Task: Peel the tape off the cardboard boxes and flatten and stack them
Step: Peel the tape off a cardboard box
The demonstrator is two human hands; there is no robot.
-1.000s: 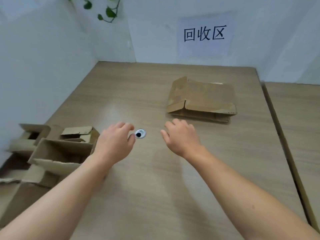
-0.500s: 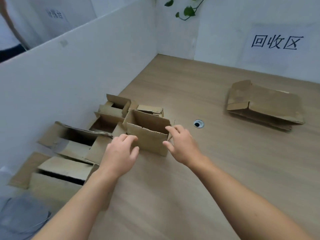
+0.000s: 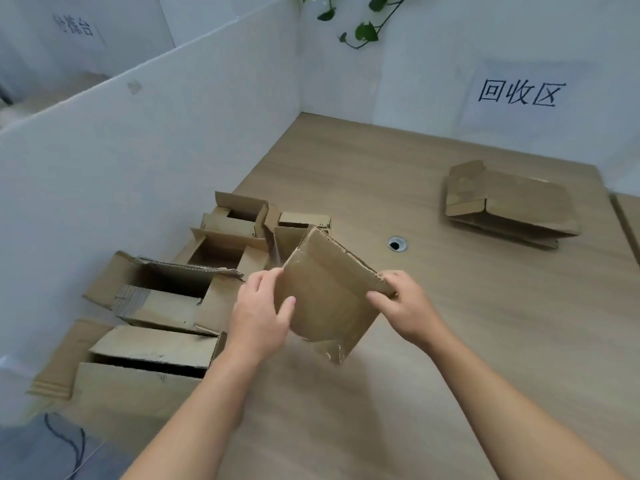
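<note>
Both hands are on a box (image 3: 329,292) at the centre of the frame, held tilted over the counter (image 3: 467,358), one broad brown face turned up toward the camera. The left hand (image 3: 258,317) grasps its left edge, thumb laid across the front face and fingers curled behind. The right hand (image 3: 405,306) pinches the right corner along the ragged corrugated top edge, thumb in front. At the box's lowest corner there's tape (image 3: 330,351), clear and crinkled, stuck over the cardboard. Whether that corner touches the counter, I cannot tell. To the left, a cluster of open boxes (image 3: 162,292) sits against the white partition (image 3: 138,150), flaps up and dark insides showing. The nearest is at lower left and the smaller ones run back toward the middle of the frame, just behind the held box. A flat cardboard strip (image 3: 65,362) lies at the far lower left beside them. Over at the upper right, well apart from the hands, a stack (image 3: 512,206) of flattened boxes rests on the counter. Between it and the held box, a small round hole (image 3: 397,244) in the wood. On the back wall, a paper sign (image 3: 519,93), and a plant (image 3: 363,26) trailing down at top centre.
</note>
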